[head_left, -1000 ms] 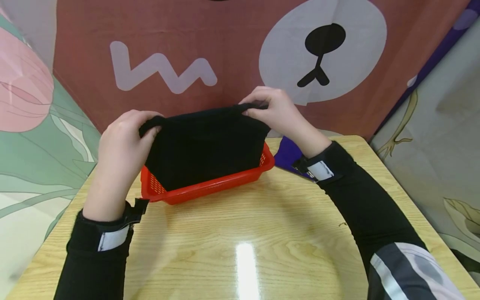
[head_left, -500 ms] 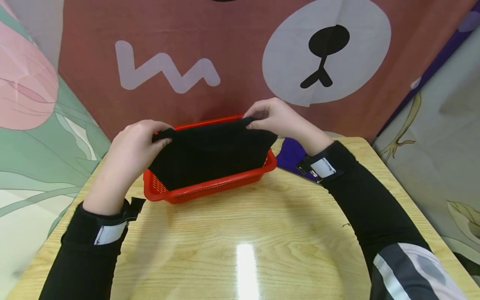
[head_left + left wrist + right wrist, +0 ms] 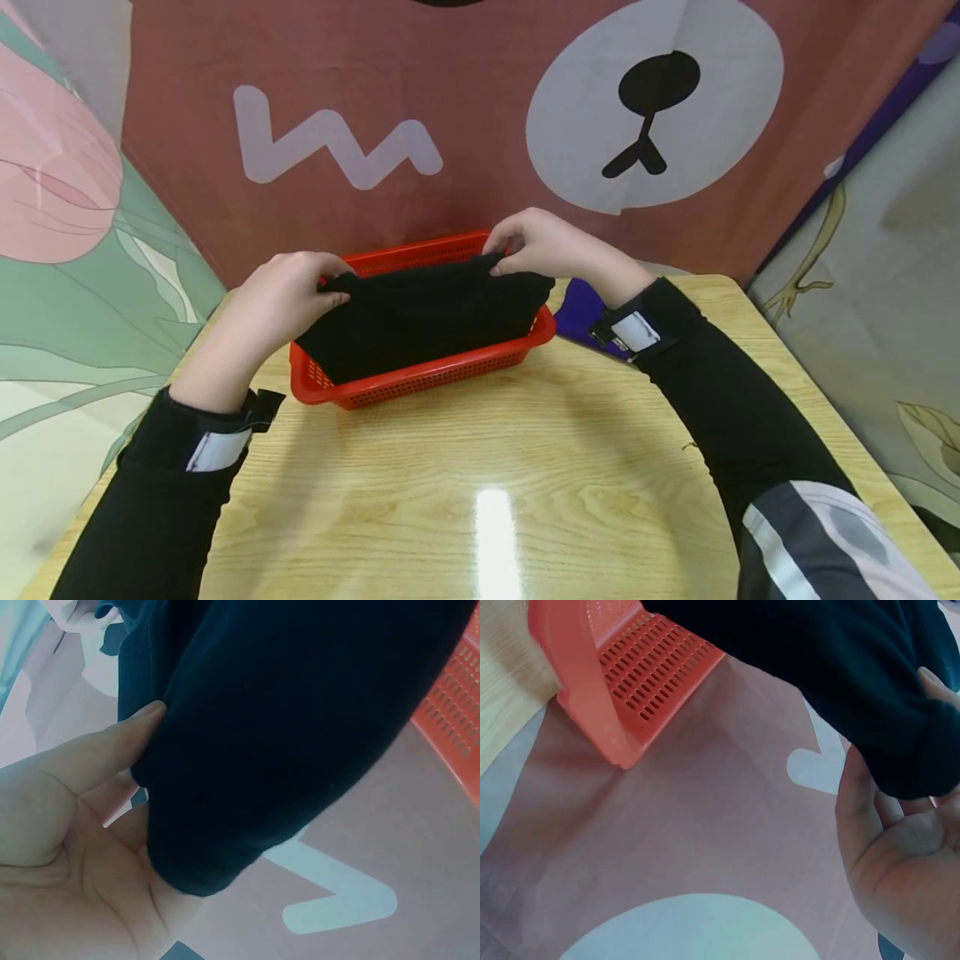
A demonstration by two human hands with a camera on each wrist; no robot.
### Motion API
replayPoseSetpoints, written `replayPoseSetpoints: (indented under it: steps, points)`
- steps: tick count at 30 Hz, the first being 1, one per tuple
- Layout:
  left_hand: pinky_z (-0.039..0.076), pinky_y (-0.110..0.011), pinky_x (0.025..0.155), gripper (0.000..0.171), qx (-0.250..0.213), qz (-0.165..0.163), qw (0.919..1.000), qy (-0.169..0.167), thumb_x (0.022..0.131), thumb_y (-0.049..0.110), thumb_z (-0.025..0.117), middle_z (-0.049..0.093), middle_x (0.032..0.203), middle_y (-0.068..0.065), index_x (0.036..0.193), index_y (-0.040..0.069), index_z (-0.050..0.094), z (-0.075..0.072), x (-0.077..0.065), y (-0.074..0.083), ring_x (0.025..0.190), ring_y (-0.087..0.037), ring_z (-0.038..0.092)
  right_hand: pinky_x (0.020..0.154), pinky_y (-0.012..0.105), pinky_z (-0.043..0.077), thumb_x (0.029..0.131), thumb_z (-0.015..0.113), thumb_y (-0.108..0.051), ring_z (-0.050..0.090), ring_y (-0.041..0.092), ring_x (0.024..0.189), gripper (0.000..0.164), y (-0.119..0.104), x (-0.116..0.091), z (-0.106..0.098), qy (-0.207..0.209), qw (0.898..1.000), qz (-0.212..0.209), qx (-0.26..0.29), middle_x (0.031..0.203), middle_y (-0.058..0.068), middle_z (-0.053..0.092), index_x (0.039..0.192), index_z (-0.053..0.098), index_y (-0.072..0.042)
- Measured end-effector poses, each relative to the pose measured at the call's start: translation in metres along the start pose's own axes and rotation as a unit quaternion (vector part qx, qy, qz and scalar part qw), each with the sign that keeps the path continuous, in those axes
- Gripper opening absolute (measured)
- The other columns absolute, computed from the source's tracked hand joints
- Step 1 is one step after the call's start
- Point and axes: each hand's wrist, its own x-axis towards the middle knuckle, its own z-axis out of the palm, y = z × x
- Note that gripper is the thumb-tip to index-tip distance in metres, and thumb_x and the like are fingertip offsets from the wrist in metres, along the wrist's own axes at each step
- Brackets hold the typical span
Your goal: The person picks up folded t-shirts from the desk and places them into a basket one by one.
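A folded black cloth (image 3: 427, 321) hangs down into a red plastic basket (image 3: 423, 379) with perforated walls. My left hand (image 3: 281, 292) pinches its upper left corner between thumb and fingers. At the upper right, my right hand (image 3: 547, 246) pinches the same top edge. Dark fabric (image 3: 247, 742) fills much of the left wrist view, with the left thumb pressed on its near side. In the right wrist view a folded end of the cloth (image 3: 855, 697) lies between the right thumb and fingers. The cloth hides most of the basket's inside.
The basket stands at the back of a wood-grain table (image 3: 450, 467). A flat purple piece (image 3: 579, 312) lies to its right, partly covered by the right wrist. Behind rises a brown printed curtain (image 3: 480, 117) with a white zigzag and muzzle shape.
Both hands have lowered the cloth's top edge toward the basket, and the left hand has shifted rightward. The basket's back rim, hidden earlier, now shows.
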Motion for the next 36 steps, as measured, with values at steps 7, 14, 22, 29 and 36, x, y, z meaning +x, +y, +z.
replayPoseSetpoints:
  steps: [7, 14, 22, 29, 36]
  points:
    - [0.048, -0.053, 0.084, 0.025, 0.011, 0.002, 0.9994, -0.034, 0.088, 0.004, 0.069, 0.067, 0.106, -0.019, 0.112, -0.002, 0.068, -0.004, 0.015, -0.002, 0.092, -0.034, 0.06, 0.088, 0.038, 0.049, 0.086, 0.073, -0.007, 0.058, 0.022, 0.095, 0.021, -0.002, 0.008, -0.004, -0.016, 0.999, 0.025, -0.013, 0.106, 0.006, 0.066, 0.107, 0.071, -0.005]
    - [0.049, -0.049, 0.077, 0.02, 0.038, 0.007, 0.9967, -0.071, 0.087, 0.005, 0.07, 0.064, 0.093, -0.016, 0.105, -0.003, 0.067, -0.006, 0.028, -0.007, 0.081, -0.032, 0.057, 0.087, 0.037, 0.047, 0.086, 0.074, -0.008, 0.054, 0.022, 0.095, 0.021, -0.005, 0.021, -0.005, -0.038, 0.998, 0.043, -0.036, 0.104, 0.006, 0.065, 0.106, 0.07, -0.007]
    - [0.048, -0.053, 0.083, 0.029, 0.061, -0.013, 0.9912, -0.116, 0.087, 0.005, 0.069, 0.063, 0.105, -0.024, 0.112, -0.008, 0.063, -0.009, 0.045, -0.015, 0.09, -0.036, 0.057, 0.088, 0.037, 0.048, 0.087, 0.073, -0.007, 0.053, 0.025, 0.096, 0.02, -0.011, 0.037, -0.002, -0.052, 0.994, 0.085, -0.036, 0.105, 0.007, 0.064, 0.106, 0.068, -0.007]
    - [0.048, -0.053, 0.085, 0.029, 0.077, -0.023, 0.9883, -0.13, 0.085, 0.003, 0.069, 0.063, 0.106, -0.026, 0.112, -0.009, 0.064, -0.001, 0.054, -0.025, 0.09, -0.037, 0.057, 0.089, 0.037, 0.048, 0.087, 0.072, -0.006, 0.052, 0.025, 0.097, 0.02, -0.008, 0.053, 0.009, -0.06, 0.991, 0.111, -0.034, 0.107, 0.008, 0.062, 0.106, 0.066, -0.006]
    - [0.048, -0.049, 0.08, 0.022, 0.076, -0.018, 0.9869, -0.141, 0.081, -0.002, 0.066, 0.063, 0.094, -0.02, 0.103, -0.008, 0.066, 0.012, 0.066, -0.035, 0.084, -0.034, 0.054, 0.089, 0.037, 0.047, 0.086, 0.073, -0.006, 0.052, 0.026, 0.097, 0.02, 0.003, 0.063, 0.019, -0.065, 0.989, 0.13, -0.015, 0.107, 0.009, 0.062, 0.105, 0.067, -0.006]
